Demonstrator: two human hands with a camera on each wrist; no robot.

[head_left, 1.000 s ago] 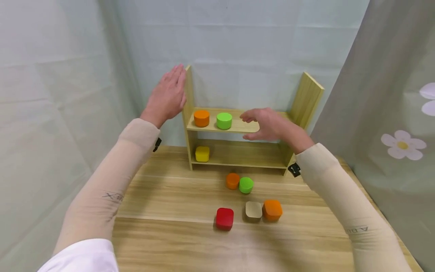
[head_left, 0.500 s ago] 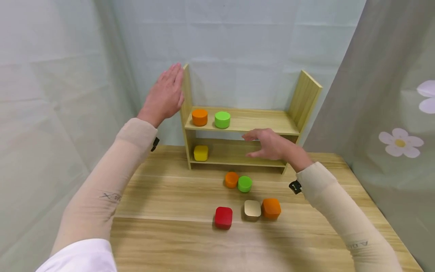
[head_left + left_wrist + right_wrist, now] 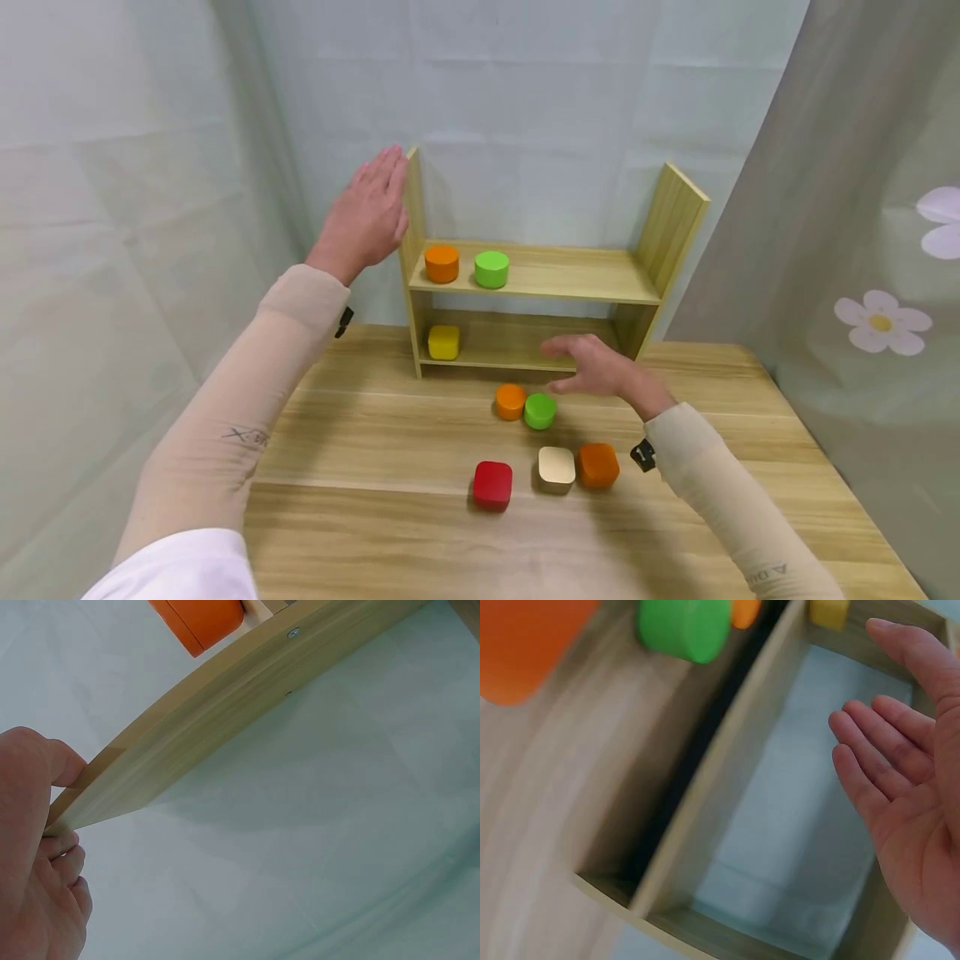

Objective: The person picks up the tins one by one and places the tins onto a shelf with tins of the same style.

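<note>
while our left hand [image 3: 367,218] lies flat with straight fingers against the outer face of the left side panel of the wooden shelf [image 3: 551,275], gripping nothing, our right hand [image 3: 600,373] hangs with relaxed, spread fingers and nothing in it just in front of the shelf's lower board, near the green round block [image 3: 540,410] on the bench [image 3: 375,517]. that green block touches an orange round block [image 3: 510,401] on its side away from the hand, so we judge that a careless reach could nudge the pair and send one rolling or sliding off toward the shelf's foot. nearer to us than the shelf sit a red square block [image 3: 492,484], a cream square block [image 3: 557,465] and an orange square block [image 3: 597,464], the last two touching; our right sleeve passes close beside the orange one and could drag it. on the shelf's upper board stand an orange cylinder [image 3: 442,262] and a green cylinder [image 3: 491,269], with a yellow block [image 3: 443,342] on the lower board; if our bracing left hand pushes too hard, the light shelf might shift or tip and spill them.
</note>
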